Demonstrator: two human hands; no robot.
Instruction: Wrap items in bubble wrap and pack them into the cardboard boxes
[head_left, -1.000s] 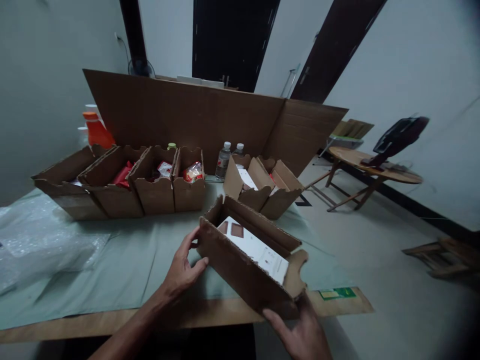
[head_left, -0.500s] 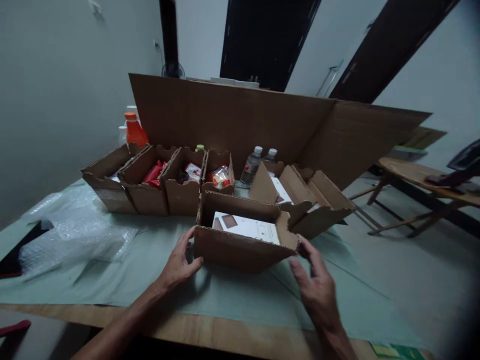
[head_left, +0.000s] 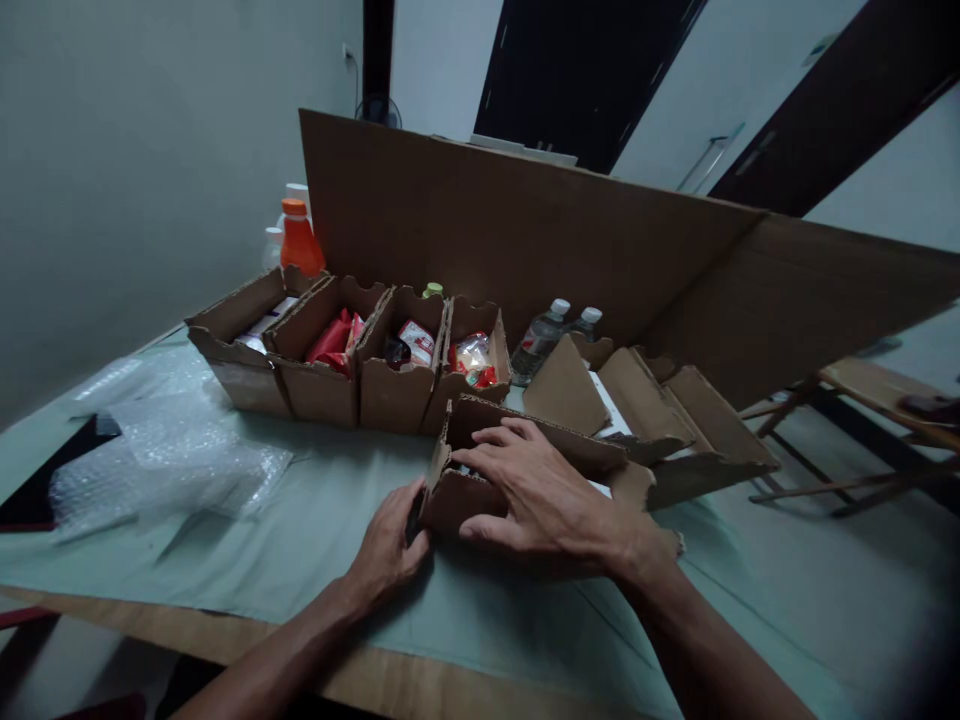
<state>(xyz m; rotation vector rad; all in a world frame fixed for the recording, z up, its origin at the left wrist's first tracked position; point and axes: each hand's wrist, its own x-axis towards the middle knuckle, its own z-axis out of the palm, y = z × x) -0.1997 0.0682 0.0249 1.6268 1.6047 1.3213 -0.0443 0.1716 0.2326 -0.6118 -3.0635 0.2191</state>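
A small open cardboard box (head_left: 525,440) lies on the green mat in front of me. My left hand (head_left: 390,550) presses against the box's left end, fingers curled round its corner. My right hand (head_left: 544,495) lies flat over the box's top, fingers spread and reaching to its left rim, hiding most of what is inside. A sliver of a white card (head_left: 600,488) shows past the hand.
A row of cardboard boxes (head_left: 352,350) with red packets stands behind, another pair (head_left: 660,420) at right. Water bottles (head_left: 544,335), an orange bottle (head_left: 298,240), a tall cardboard sheet (head_left: 525,230) at back. Bubble wrap (head_left: 180,460) lies left. A wooden table (head_left: 885,390) stands right.
The box was turned and set down square on the mat. My right hand moved from the box's right end onto its top; my left hand stayed at the left end.
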